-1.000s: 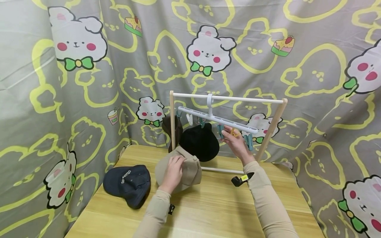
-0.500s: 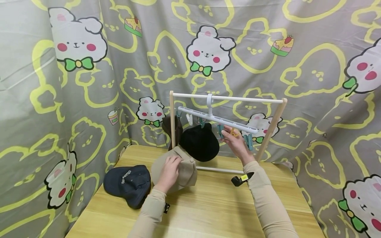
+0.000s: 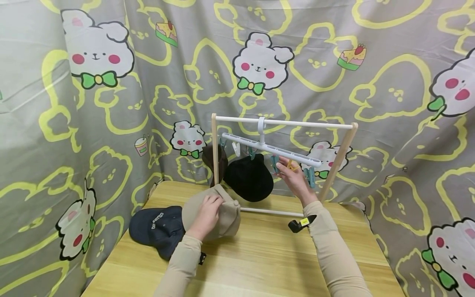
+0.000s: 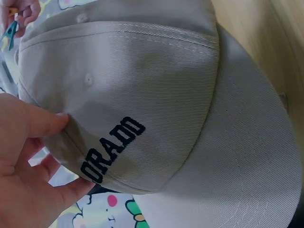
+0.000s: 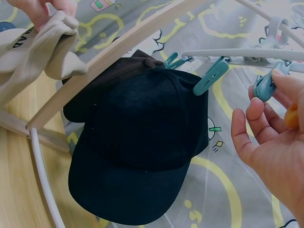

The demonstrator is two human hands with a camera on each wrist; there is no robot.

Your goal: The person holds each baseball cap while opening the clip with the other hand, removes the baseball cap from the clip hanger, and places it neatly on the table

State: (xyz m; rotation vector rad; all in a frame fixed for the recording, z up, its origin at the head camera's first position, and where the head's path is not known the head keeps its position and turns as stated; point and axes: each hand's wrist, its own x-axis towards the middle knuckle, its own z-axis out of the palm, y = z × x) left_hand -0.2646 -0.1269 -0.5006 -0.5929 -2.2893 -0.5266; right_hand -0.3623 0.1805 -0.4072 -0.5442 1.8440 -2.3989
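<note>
My left hand (image 3: 205, 216) grips a beige baseball cap (image 3: 229, 218) by its crown, above the table in front of the rack. In the left wrist view the thumb and fingers pinch the crown's edge beside dark lettering (image 4: 113, 148), and the brim points away. My right hand (image 3: 295, 178) is raised at the light-blue clip hanger (image 3: 282, 155), pinching a teal clip (image 5: 266, 86) between thumb and fingers. A black cap (image 3: 249, 180) hangs from the hanger by teal clips, and a brown cap (image 3: 212, 161) hangs behind it at the left end.
A navy cap (image 3: 157, 227) with white lettering lies on the wooden table (image 3: 267, 264) at the left. The hanger hooks over the top rod of a small wooden rack (image 3: 338, 159). A yellow clip (image 3: 294, 166) and further teal clips (image 3: 310, 177) hang near my right hand. Patterned curtains surround the table.
My left hand has moved left with the beige cap, away from the hanging black cap, and now overlaps the navy cap's edge. My right hand stays at the teal clip.
</note>
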